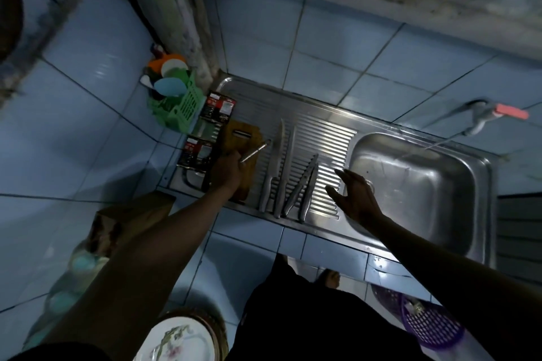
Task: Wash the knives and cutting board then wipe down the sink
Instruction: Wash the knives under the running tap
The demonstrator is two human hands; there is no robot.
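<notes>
We are gripping a slim steel utensil (254, 150) in our left hand (225, 171), fingers curled round its handle, its tip pointing toward the far edge of the drainboard. That hand is hovering over the wooden cutting board (241, 138), which is lying at the left end of the stainless sink unit (322, 231), just beside two packaged boxes (205, 138). Four knives (286, 173) are lying side by side on the ribbed drainboard, handles toward the near edge, blades pointing away. Our right hand (356, 195) is hanging open, fingers spread, holding nothing, above the bare ribs between the knives and the basin (410, 182). Water is streaming from the tap (481, 117) into the basin. A green rack (179, 102) is standing at the far left corner.
</notes>
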